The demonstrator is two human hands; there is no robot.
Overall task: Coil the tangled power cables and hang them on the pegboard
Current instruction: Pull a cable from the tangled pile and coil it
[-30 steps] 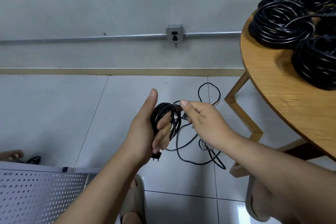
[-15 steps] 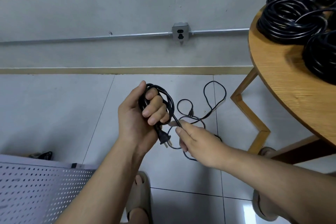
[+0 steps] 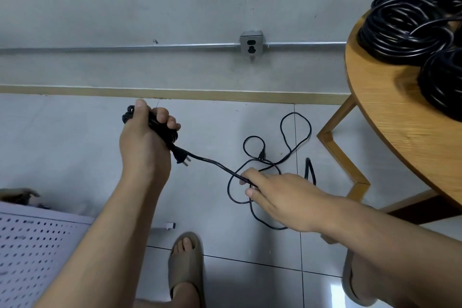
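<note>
My left hand (image 3: 143,140) grips a small coil of black power cable (image 3: 163,130), and its plug (image 3: 181,156) pokes out below my fist. From there the cable runs taut down to my right hand (image 3: 277,197), which pinches the strand between thumb and fingers. The loose rest of the cable (image 3: 287,147) lies in tangled loops on the grey tile floor. A white pegboard (image 3: 32,257) lies flat at the lower left.
A round wooden table (image 3: 400,137) stands at the right with several coils of black cable (image 3: 410,25) on it. A wall socket (image 3: 251,44) sits on a metal conduit along the grey wall. My sandalled feet (image 3: 186,265) stand on the tiles.
My left hand has swung left and up with the coil. My right hand has slid down the strand and away to the right, pulling the cable taut between them.
</note>
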